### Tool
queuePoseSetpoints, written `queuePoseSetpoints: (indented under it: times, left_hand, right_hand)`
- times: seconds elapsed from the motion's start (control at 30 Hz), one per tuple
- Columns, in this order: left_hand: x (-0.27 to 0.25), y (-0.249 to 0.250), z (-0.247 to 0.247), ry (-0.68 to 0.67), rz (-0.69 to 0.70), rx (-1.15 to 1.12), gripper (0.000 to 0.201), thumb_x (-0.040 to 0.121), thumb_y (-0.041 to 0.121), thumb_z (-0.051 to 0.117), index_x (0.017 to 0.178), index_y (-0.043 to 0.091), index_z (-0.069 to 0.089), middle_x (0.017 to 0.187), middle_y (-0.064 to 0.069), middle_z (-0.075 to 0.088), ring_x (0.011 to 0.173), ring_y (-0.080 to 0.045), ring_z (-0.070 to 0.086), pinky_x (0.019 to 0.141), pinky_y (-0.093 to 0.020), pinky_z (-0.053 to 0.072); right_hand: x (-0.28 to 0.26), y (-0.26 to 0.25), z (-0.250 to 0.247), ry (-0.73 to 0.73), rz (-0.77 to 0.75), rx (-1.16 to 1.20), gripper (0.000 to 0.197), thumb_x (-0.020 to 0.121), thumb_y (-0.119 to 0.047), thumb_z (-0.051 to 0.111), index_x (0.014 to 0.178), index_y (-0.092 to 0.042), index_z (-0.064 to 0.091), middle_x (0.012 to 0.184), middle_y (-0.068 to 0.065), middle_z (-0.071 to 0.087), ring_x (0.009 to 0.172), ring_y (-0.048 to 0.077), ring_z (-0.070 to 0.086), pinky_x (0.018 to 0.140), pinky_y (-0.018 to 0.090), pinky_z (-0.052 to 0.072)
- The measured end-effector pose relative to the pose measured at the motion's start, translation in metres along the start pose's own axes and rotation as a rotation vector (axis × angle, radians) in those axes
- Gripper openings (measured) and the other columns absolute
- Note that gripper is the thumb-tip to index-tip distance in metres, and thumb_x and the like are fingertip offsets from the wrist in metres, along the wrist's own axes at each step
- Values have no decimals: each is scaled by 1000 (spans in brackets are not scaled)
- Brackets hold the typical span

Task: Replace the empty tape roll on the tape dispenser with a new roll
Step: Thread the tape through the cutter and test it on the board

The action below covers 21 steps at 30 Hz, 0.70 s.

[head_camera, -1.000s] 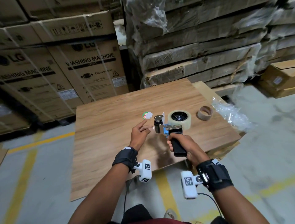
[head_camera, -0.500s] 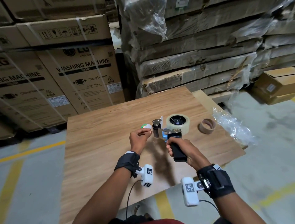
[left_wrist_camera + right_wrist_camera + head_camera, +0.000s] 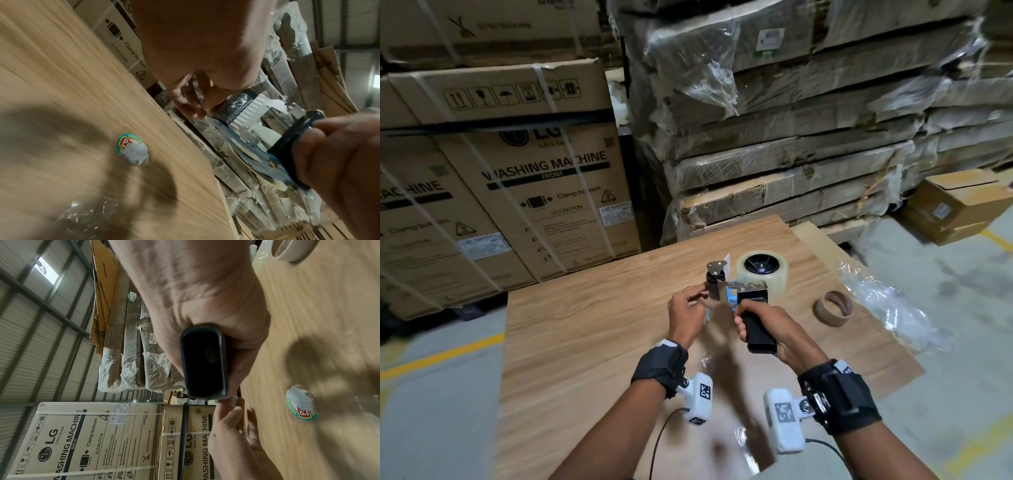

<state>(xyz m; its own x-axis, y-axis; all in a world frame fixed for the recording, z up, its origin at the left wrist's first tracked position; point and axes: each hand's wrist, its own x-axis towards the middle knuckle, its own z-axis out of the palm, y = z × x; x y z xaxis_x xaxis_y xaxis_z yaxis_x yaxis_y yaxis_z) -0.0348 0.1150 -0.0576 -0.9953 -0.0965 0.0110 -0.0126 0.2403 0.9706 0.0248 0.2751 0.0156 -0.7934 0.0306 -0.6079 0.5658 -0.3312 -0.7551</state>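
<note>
My right hand [image 3: 751,317] grips the black handle [image 3: 203,361] of the tape dispenser [image 3: 736,291] and holds it above the wooden table [image 3: 585,325]. A new clear tape roll [image 3: 763,270] sits on the dispenser's hub. My left hand [image 3: 688,301] is at the dispenser's front roller [image 3: 713,279], where thumb and forefinger pinch a strip of clear tape [image 3: 226,400]. The empty cardboard core [image 3: 834,307] lies on the table to the right.
A round torn sticker [image 3: 132,150] lies on the table under the hands. Crumpled clear plastic [image 3: 887,301] hangs over the table's right edge. Washing machine cartons [image 3: 534,192] and wrapped flat stacks [image 3: 791,137] stand behind; a brown box [image 3: 962,205] sits on the floor at right.
My left hand rose from near the sticker on the table to the dispenser's front roller and closed into a pinch. The right hand kept its grip and lifted the dispenser slightly.
</note>
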Motion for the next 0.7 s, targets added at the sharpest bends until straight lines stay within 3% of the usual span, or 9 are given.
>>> queuePoseSetpoints:
  times: [0.07, 0.17, 0.27, 0.3, 0.4, 0.5, 0.6, 0.7]
  left_hand:
    - [0, 4, 3, -23, 13, 6, 45, 85, -11, 53, 126, 2, 66, 117, 2, 66, 112, -13, 62, 93, -15, 46]
    - [5, 0, 10, -62, -55, -95, 40, 93, 0, 54, 132, 7, 62, 120, 6, 65, 114, -13, 61, 103, -26, 46]
    - [20, -8, 7, -73, -135, -245, 23, 97, 20, 58, 112, 19, 76, 96, 8, 76, 90, -14, 66, 91, -44, 55]
    - [26, -10, 5, -62, -110, -240, 21, 96, 26, 61, 105, 20, 78, 96, 7, 76, 90, -14, 67, 89, -45, 55]
    - [37, -9, 0, -39, -89, -269, 21, 93, 14, 67, 111, 10, 76, 104, -6, 76, 91, -14, 67, 79, -31, 55]
    - [44, -3, -3, -48, -128, -334, 25, 91, 4, 69, 115, 10, 72, 91, -1, 73, 73, -3, 62, 64, -16, 51]
    - [48, 0, -4, -61, -176, -355, 21, 89, 3, 71, 108, 13, 72, 89, 5, 73, 73, 0, 64, 62, -15, 52]
    - [47, 5, -2, -52, -167, -293, 9, 89, 6, 71, 92, 14, 75, 89, -1, 73, 79, -10, 63, 70, -21, 52]
  right_hand:
    - [7, -3, 4, 12, -11, 6, 5, 78, -4, 66, 81, 1, 68, 69, 15, 61, 51, 21, 53, 46, 28, 49]
    - [14, -8, 7, 17, -15, 40, 6, 81, -2, 64, 84, 2, 65, 68, 14, 60, 49, 21, 52, 46, 27, 49]
    - [20, -12, 5, -20, 7, 68, 7, 82, -3, 64, 86, 2, 64, 69, 14, 59, 50, 19, 52, 46, 26, 48]
    - [22, -13, 4, -38, 20, 74, 7, 82, -4, 64, 86, 2, 63, 69, 13, 59, 50, 18, 52, 46, 26, 48]
    - [29, -17, 2, -86, 62, 95, 7, 83, -5, 64, 87, 0, 63, 67, 10, 58, 48, 15, 52, 43, 24, 49]
    - [33, -22, 2, -131, 88, 105, 5, 86, -5, 60, 82, -2, 62, 64, 8, 57, 44, 13, 50, 40, 22, 47]
    - [33, -27, -3, -166, 111, 107, 14, 89, -4, 56, 76, -2, 61, 62, 6, 55, 42, 11, 49, 39, 20, 47]
    - [34, -35, -11, -200, 160, 124, 19, 90, -3, 56, 72, -2, 62, 61, 6, 55, 40, 10, 49, 38, 18, 47]
